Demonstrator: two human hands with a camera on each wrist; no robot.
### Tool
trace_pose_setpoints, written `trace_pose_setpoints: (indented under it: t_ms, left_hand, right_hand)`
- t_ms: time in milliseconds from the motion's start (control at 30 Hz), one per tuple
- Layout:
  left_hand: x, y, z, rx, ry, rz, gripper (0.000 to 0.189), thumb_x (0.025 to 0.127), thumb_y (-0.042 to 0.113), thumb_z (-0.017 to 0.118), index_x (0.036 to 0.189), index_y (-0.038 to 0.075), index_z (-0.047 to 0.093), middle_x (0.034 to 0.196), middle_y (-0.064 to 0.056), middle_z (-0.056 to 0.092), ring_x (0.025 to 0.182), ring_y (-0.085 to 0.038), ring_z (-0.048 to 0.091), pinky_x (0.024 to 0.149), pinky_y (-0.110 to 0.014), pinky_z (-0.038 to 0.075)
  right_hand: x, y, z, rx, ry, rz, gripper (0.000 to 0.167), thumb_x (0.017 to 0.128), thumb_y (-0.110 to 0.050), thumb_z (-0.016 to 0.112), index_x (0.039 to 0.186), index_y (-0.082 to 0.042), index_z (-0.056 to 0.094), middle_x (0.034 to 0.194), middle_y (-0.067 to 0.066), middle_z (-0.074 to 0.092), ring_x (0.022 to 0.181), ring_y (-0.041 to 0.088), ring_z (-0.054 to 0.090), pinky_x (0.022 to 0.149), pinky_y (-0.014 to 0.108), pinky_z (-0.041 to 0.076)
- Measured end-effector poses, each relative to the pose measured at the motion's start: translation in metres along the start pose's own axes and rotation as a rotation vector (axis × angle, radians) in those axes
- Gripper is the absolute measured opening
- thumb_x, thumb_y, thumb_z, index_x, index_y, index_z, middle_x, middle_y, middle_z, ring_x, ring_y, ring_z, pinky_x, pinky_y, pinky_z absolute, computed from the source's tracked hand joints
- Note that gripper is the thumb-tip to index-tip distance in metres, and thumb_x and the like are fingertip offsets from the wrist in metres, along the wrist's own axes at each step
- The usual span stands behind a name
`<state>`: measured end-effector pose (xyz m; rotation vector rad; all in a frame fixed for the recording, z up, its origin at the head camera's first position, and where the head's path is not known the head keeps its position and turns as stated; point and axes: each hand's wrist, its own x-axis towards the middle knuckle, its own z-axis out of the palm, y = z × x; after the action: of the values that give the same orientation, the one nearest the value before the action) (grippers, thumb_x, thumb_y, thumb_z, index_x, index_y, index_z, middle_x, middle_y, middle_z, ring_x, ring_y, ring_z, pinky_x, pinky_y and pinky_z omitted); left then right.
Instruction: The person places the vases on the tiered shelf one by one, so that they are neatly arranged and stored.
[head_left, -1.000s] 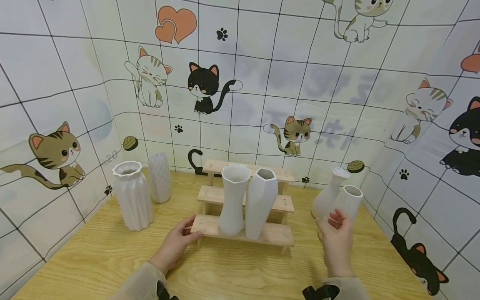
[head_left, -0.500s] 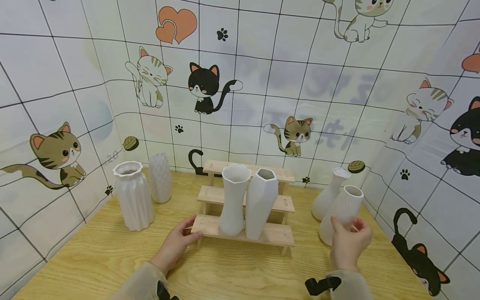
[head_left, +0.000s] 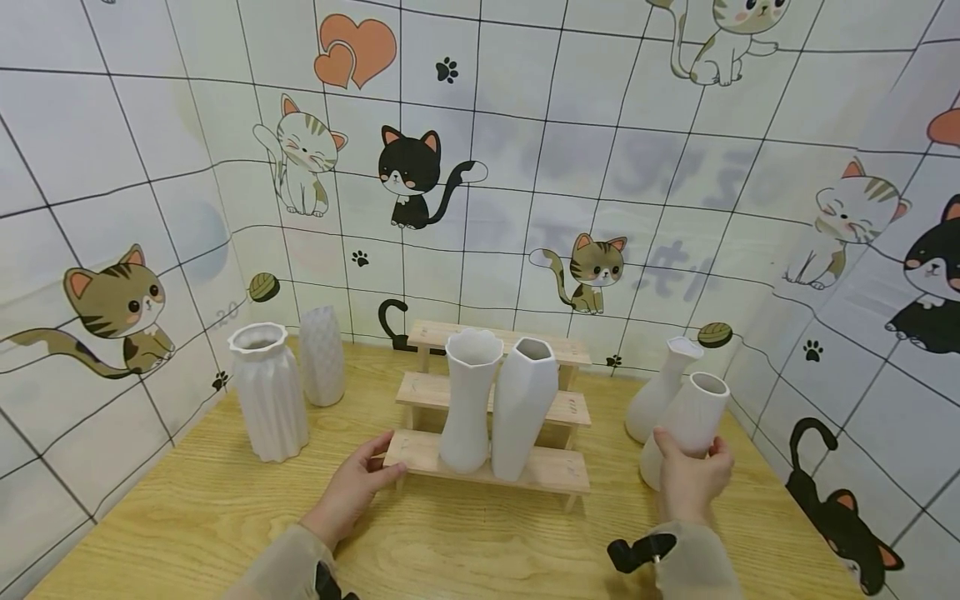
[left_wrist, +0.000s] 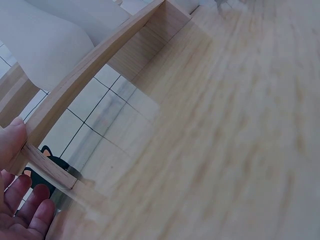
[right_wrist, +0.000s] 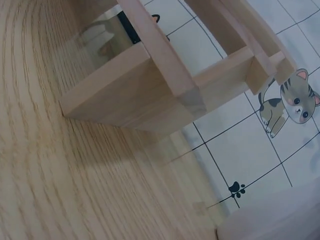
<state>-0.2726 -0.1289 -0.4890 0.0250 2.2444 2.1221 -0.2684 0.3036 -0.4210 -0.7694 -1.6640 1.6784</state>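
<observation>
At the right, my right hand (head_left: 692, 483) grips a white vase (head_left: 699, 412) with a round mouth, thumb on its left side and fingers on its right. That vase stands in front of a flared-neck vase (head_left: 652, 404). My left hand (head_left: 351, 492) holds the left end of the lowest step of a three-tier wooden stand (head_left: 420, 450). In the left wrist view its thumb (left_wrist: 12, 137) lies against the step's edge, with the fingers below. On that step stand a wavy-rimmed vase (head_left: 467, 408) and a faceted vase (head_left: 521, 417), side by side.
A pleated vase (head_left: 272, 400) and a textured vase (head_left: 322, 358) stand on the wooden table (head_left: 480, 550) at the left. Behind the stand rises a tile-patterned wall covering (head_left: 510, 150) with cat drawings; it also runs along both sides.
My right hand has moved from the front left of the round-mouthed vase to its front and right, and has taken hold of it. The left hand stays on the stand.
</observation>
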Motion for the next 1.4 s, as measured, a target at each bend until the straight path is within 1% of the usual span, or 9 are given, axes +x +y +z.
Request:
trace_pose_setpoints:
  t_ms: [233, 400, 667, 833, 1067, 1300, 1400]
  left_hand:
    - [-0.002, 0.001, 0.001, -0.007, 0.001, 0.006, 0.069, 0.085, 0.021, 0.076, 0.144, 0.008, 0.043, 0.134, -0.014, 0.050, 0.109, -0.025, 0.054, 0.088, -0.037, 0.047]
    - [-0.001, -0.001, 0.001, -0.006, 0.003, 0.008, 0.068, 0.085, 0.019, 0.075, 0.144, 0.008, 0.043, 0.135, -0.013, 0.049, 0.110, -0.025, 0.053, 0.088, -0.038, 0.047]
    - [-0.001, 0.000, 0.001, -0.006, 0.001, 0.005, 0.069, 0.085, 0.021, 0.075, 0.145, 0.009, 0.042, 0.135, -0.012, 0.049, 0.111, -0.025, 0.053, 0.089, -0.038, 0.047]
    - [-0.003, 0.002, 0.001, -0.013, -0.003, 0.007, 0.069, 0.085, 0.020, 0.075, 0.145, 0.008, 0.042, 0.133, -0.013, 0.049, 0.111, -0.025, 0.053, 0.089, -0.037, 0.047]
    - [-0.002, 0.001, 0.000, 0.009, 0.003, 0.011, 0.071, 0.084, 0.023, 0.076, 0.144, 0.008, 0.043, 0.132, -0.014, 0.050, 0.109, -0.025, 0.054, 0.087, -0.036, 0.047]
    - [-0.002, 0.001, 0.002, -0.035, -0.021, 0.026, 0.067, 0.086, 0.018, 0.074, 0.144, 0.007, 0.042, 0.129, -0.016, 0.054, 0.109, -0.026, 0.053, 0.086, -0.033, 0.046]
    - [-0.002, 0.001, 0.002, -0.040, -0.015, 0.028, 0.067, 0.086, 0.017, 0.074, 0.144, 0.007, 0.043, 0.129, -0.015, 0.054, 0.108, -0.025, 0.054, 0.085, -0.033, 0.046]
  right_hand:
    - [0.005, 0.006, 0.002, -0.018, 0.002, -0.002, 0.097, 0.076, -0.024, 0.083, 0.149, -0.006, 0.021, 0.151, 0.015, 0.026, 0.137, 0.030, 0.027, 0.113, 0.042, 0.021]
    - [0.007, 0.009, 0.001, -0.043, -0.007, -0.005, 0.100, 0.076, -0.027, 0.083, 0.150, -0.006, 0.020, 0.152, 0.016, 0.024, 0.138, 0.032, 0.025, 0.113, 0.044, 0.020]
    - [0.009, 0.009, 0.002, -0.036, -0.003, -0.002, 0.098, 0.077, -0.021, 0.082, 0.149, -0.006, 0.019, 0.152, 0.015, 0.024, 0.139, 0.031, 0.027, 0.113, 0.044, 0.022]
    - [0.011, 0.010, 0.002, -0.046, -0.008, 0.004, 0.097, 0.076, -0.023, 0.082, 0.149, -0.006, 0.020, 0.151, 0.015, 0.026, 0.138, 0.031, 0.028, 0.113, 0.044, 0.023]
    - [0.012, 0.009, -0.002, -0.071, -0.054, -0.006, 0.098, 0.077, -0.027, 0.082, 0.149, -0.005, 0.019, 0.151, 0.018, 0.026, 0.137, 0.034, 0.030, 0.112, 0.048, 0.024]
    - [0.010, 0.009, -0.005, -0.073, -0.101, 0.001, 0.101, 0.078, -0.029, 0.081, 0.151, -0.007, 0.014, 0.153, 0.018, 0.023, 0.138, 0.035, 0.028, 0.111, 0.050, 0.024]
    - [0.011, 0.009, -0.006, -0.077, -0.113, 0.006, 0.102, 0.078, -0.030, 0.081, 0.151, -0.008, 0.013, 0.152, 0.018, 0.023, 0.138, 0.035, 0.028, 0.111, 0.049, 0.025]
